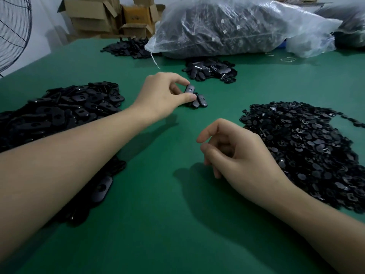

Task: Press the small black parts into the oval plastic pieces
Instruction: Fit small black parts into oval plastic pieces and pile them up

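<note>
Hands, two, both bare, over one green table [158, 224]. The left hand [164, 95] is reached forward, thumb and forefinger closed in a narrow pinch on one oval piece [190, 89], which is tilted up off the cloth; the other fingers curl above it. Just right of that thumb I log one small cluster of oval pieces [200, 101], two or three as far as I can count, lying flat and overlapping. The right hand [237, 153] is nearer the camera, knuckles up, fingers loosely curled, thumb and forefinger close but not meeting; I see nothing held in it and it touches no part. Heaps of black stock, four. One large heap of oval pieces [69, 109] lies just left of the left forearm and runs under it, with a single oval [102, 189] showing at its near edge below the arm. One large heap of small black parts [306, 151] lies just right of the right hand, not touching it. One smaller heap [211, 71] of oval pieces sits beyond the left fingertips. One far heap [128, 48] lies beyond the left hand and to its left; I cannot tell its kind. Clear plastic bags of dark stock beyond both hands, at least two: a big bag [227, 26] and a second bag [351, 20] far right. A few thin pale loops [288, 59] lie on the cloth near the big bag. Open cardboard boxes [94, 16], several, count unsure; one wire fan [13, 32] far left.
</note>
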